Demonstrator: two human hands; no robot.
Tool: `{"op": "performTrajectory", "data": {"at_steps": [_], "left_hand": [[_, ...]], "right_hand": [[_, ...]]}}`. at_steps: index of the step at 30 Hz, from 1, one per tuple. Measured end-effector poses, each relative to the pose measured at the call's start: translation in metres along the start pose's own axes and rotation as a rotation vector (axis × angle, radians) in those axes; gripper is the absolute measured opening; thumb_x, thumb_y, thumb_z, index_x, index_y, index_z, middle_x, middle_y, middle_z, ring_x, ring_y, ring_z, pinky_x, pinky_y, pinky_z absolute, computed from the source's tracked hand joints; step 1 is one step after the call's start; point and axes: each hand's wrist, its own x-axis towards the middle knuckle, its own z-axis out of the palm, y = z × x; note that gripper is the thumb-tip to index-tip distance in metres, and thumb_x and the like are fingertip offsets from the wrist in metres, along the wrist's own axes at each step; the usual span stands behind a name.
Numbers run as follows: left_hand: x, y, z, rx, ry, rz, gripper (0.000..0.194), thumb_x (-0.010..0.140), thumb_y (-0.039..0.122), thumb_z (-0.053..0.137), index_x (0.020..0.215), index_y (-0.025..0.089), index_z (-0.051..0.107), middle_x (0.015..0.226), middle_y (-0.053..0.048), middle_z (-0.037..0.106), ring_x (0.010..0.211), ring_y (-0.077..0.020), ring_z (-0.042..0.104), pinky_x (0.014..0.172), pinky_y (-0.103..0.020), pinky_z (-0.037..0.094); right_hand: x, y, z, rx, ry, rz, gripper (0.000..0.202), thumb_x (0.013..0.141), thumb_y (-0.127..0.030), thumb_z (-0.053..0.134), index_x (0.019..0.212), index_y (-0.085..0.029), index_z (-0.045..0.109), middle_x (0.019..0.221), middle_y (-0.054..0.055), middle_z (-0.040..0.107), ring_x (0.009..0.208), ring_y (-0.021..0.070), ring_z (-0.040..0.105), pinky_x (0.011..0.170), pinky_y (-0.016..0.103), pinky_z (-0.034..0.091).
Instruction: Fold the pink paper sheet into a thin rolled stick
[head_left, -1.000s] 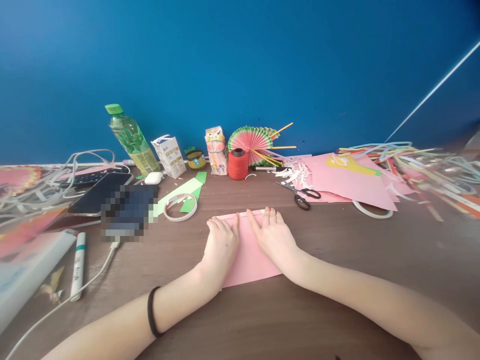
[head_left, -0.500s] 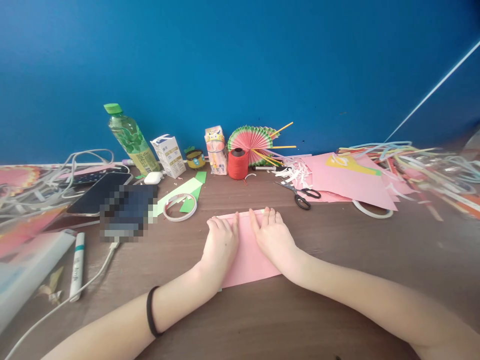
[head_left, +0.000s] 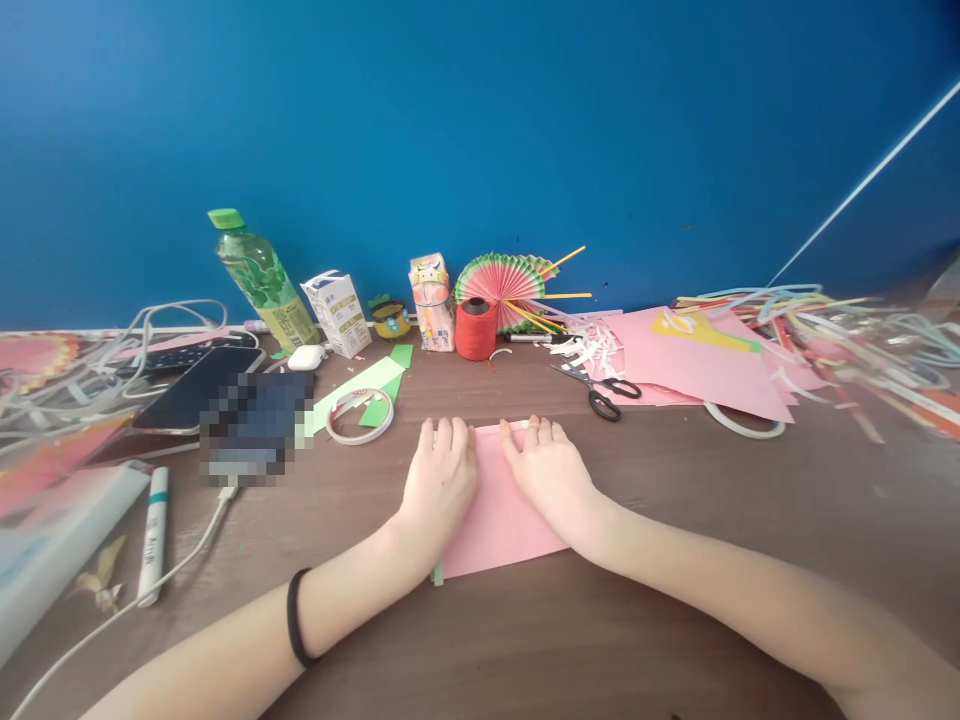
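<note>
A pink sheet of paper (head_left: 499, 520) lies on the brown table in front of me, with a narrow fold along its far edge and a pale green strip showing at its near left corner. My left hand (head_left: 441, 485) rests flat on the sheet's left side, fingers stretched toward the far edge. On the right side of the sheet lies my right hand (head_left: 551, 475), palm down, its fingertips at the folded far edge. Both hands press the paper and grasp nothing. The palms hide the sheet's side edges.
Black scissors (head_left: 604, 395) lie beyond my right hand, near pink sheets (head_left: 697, 365). A tape roll (head_left: 360, 416) is left of the hands. At the back stand a green bottle (head_left: 266, 285), cartons and a red thread spool (head_left: 476, 330). A cable (head_left: 191, 555) and marker (head_left: 154, 535) lie left.
My left hand has shifted slightly left and turned a little, uncovering more of the green strip at the near left corner. My right hand has hardly moved.
</note>
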Motion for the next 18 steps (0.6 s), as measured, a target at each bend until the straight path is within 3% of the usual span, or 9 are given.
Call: {"op": "performTrajectory", "data": {"at_steps": [4, 9, 14, 18], "left_hand": [[0.008, -0.013, 0.006, -0.163, 0.008, 0.03, 0.026, 0.079, 0.005, 0.035, 0.092, 0.01, 0.057, 0.084, -0.011, 0.054, 0.081, -0.0217, 0.05, 0.07, -0.032, 0.041], [0.017, -0.031, 0.013, -0.393, 0.077, -0.032, 0.018, 0.079, 0.009, 0.037, 0.081, 0.017, 0.053, 0.083, -0.006, 0.052, 0.082, -0.0191, 0.048, 0.068, -0.029, 0.041], [0.02, -0.043, 0.016, -0.867, -0.045, -0.04, 0.014, 0.074, 0.011, 0.043, 0.082, 0.017, 0.052, 0.08, -0.002, 0.054, 0.077, -0.0145, 0.051, 0.067, -0.025, 0.041], [0.021, -0.05, 0.013, -0.982, -0.1, -0.03, 0.014, 0.074, 0.017, 0.043, 0.08, 0.019, 0.056, 0.077, -0.001, 0.054, 0.073, -0.0139, 0.051, 0.067, -0.025, 0.041]], "right_hand": [[0.0, 0.003, -0.003, 0.082, -0.037, 0.003, 0.045, 0.08, -0.003, 0.04, 0.124, -0.009, 0.046, 0.108, 0.029, 0.052, 0.098, 0.0299, 0.056, 0.081, 0.042, 0.042], [0.002, 0.012, -0.012, 0.148, -0.079, -0.014, 0.042, 0.082, -0.004, 0.04, 0.123, -0.01, 0.046, 0.106, 0.026, 0.055, 0.096, 0.0287, 0.056, 0.08, 0.038, 0.042], [0.011, 0.032, -0.015, 0.354, -0.041, -0.01, 0.019, 0.085, -0.012, 0.042, 0.092, -0.012, 0.06, 0.078, 0.011, 0.06, 0.076, 0.022, 0.058, 0.068, 0.031, 0.044], [0.022, 0.051, -0.004, 0.534, 0.039, -0.118, 0.022, 0.087, -0.026, 0.045, 0.098, -0.016, 0.06, 0.089, 0.01, 0.057, 0.088, 0.022, 0.052, 0.074, 0.031, 0.041]]}}
